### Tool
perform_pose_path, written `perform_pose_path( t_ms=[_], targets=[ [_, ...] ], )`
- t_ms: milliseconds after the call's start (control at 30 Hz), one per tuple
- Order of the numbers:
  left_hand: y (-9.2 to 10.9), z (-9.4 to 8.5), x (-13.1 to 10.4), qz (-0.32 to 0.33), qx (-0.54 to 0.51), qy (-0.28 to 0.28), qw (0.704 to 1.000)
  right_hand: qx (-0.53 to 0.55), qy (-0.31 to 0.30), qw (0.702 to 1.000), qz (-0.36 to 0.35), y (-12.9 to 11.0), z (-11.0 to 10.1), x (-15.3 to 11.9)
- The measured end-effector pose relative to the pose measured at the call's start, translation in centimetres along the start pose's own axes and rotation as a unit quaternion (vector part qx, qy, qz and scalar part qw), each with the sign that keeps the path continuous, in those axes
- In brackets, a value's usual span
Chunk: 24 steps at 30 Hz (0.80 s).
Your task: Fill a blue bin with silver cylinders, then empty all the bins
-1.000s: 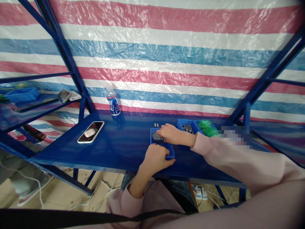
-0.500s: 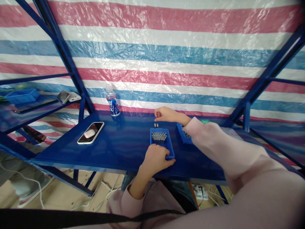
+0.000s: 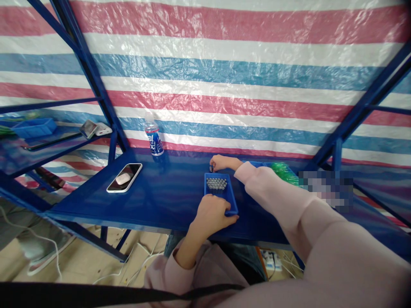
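Observation:
My left hand [image 3: 213, 213] is wrapped over the near end of a small blue plastic bin [image 3: 233, 199], thumb on its near right corner. Inside the bin's far half, small clear-and-silver cylinders [image 3: 217, 184] are packed in rows. Just beyond the bin's far edge, my right hand [image 3: 221, 163] is closed with its fingertips pinched at a small dark metallic cylinder [image 3: 211, 169] on the table. The fingers partly cover this spot, so whether a second cylinder is there is hidden.
A drink bottle [image 3: 154, 139] stands at the back left. In front of it lies a phone [image 3: 130, 183] with a white case [image 3: 123, 179] on top. Behind my right forearm are another blue bin [image 3: 260, 164] and green plastic strips [image 3: 282, 172]. Blue frame posts rise at both sides.
My right hand has come down and nearer to the small cylinders, its fingers now at them. The right forearm has swung, uncovering more green strips. My left hand stays on the bin.

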<state>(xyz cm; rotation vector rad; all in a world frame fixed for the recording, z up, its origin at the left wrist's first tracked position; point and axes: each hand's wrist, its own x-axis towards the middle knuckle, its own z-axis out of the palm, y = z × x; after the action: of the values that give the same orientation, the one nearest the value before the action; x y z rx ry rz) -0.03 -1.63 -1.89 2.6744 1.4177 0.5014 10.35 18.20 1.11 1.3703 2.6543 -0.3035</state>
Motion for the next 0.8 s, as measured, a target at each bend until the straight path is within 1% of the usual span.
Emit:
perform_pose_path(
  t_ms=[200,467,700,800],
  targets=[
    [0.0,0.0,0.0,-0.008,-0.007,-0.009,1.0,-0.018,-0.017,1.0,0.013,-0.3,0.1,-0.9],
    [0.0,0.2,0.0,-0.015,-0.002,-0.013,1.0,-0.036,-0.023,0.998,0.041,0.9,-0.1,-2.1],
    [-0.1,0.4,0.0,-0.014,-0.003,-0.014,1.0,-0.027,-0.037,0.998,0.041,1.3,0.8,-2.6],
    [0.0,0.3,0.0,-0.013,0.001,-0.014,1.0,-0.024,-0.033,0.999,0.036,1.2,0.3,-3.1]
  ],
)
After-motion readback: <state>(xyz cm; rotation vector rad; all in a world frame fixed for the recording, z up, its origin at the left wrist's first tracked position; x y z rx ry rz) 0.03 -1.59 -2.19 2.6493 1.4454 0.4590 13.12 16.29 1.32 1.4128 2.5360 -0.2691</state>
